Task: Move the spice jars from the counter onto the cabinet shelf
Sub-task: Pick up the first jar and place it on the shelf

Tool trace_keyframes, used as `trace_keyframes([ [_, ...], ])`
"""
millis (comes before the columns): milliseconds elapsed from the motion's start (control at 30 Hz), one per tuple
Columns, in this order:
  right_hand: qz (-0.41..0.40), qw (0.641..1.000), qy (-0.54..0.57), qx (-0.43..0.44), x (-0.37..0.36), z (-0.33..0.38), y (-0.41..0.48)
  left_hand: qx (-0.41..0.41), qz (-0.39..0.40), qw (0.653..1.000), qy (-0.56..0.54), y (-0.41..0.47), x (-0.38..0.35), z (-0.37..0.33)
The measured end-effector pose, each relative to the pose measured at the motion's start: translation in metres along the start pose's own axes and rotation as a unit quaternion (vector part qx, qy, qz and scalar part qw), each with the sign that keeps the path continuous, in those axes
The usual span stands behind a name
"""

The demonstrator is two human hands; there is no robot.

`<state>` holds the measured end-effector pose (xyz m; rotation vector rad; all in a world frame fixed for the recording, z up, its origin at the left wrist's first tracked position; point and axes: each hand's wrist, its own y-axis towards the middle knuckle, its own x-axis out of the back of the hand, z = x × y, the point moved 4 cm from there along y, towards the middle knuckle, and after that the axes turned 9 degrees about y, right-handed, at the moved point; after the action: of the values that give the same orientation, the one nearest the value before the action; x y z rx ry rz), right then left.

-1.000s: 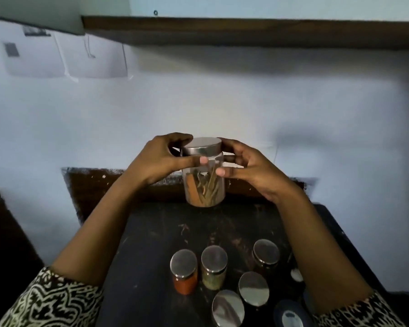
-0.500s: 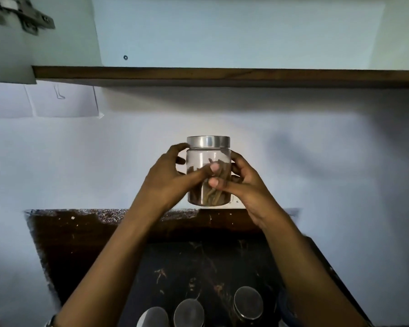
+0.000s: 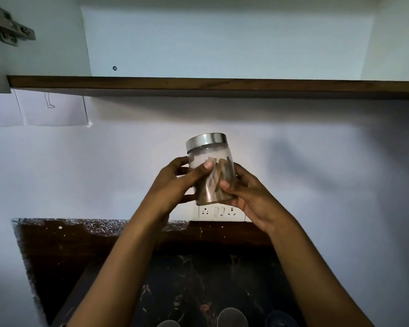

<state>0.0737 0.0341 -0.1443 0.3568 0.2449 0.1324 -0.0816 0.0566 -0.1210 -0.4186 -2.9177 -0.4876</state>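
A clear spice jar with a steel lid and brown sticks inside is held in the air in front of the wall, tilted slightly left. My left hand grips its left side, thumb across the front. My right hand grips its lower right side. The brown front edge of the cabinet shelf runs across the view above the jar. Lids of other spice jars show at the bottom edge on the dark counter.
An open cabinet door with a metal hinge is at the top left. A white wall socket sits behind the jar's base. Paper sheets hang on the wall under the shelf, left.
Both hands have lifted the jar higher toward the shelf. The view has tilted up, so most counter jars have dropped out of sight and the cabinet inside shows.
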Motion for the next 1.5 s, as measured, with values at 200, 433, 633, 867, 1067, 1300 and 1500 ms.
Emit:
trace_keyframes([
  [200,-0.031,0.996,-0.063,0.049,0.001,0.013,-0.006,-0.024,-0.002,1.000,0.016,0.002,-0.013,-0.009],
  [433,0.043,0.997,0.056,-0.036,0.011,0.015,-0.004,-0.018,0.017,0.997,-0.067,0.005,-0.014,-0.012],
  [633,-0.034,0.999,-0.015,0.009,0.012,0.022,-0.013,-0.031,-0.041,0.998,-0.034,0.002,-0.018,-0.012],
  [867,0.027,0.999,0.040,-0.025,0.018,0.031,-0.015,-0.039,0.002,0.995,-0.089,0.002,-0.020,-0.015],
  [1067,-0.030,0.999,0.018,0.008,0.018,0.029,-0.016,-0.032,-0.032,0.996,-0.076,-0.002,-0.026,-0.013],
  [1300,-0.078,0.991,-0.091,0.055,0.016,0.038,-0.022,-0.066,-0.019,0.997,-0.028,-0.006,-0.030,-0.020],
  [1500,-0.045,0.996,-0.075,0.031,0.023,0.046,-0.021,-0.058,0.012,0.993,-0.097,-0.003,-0.034,-0.016],
])
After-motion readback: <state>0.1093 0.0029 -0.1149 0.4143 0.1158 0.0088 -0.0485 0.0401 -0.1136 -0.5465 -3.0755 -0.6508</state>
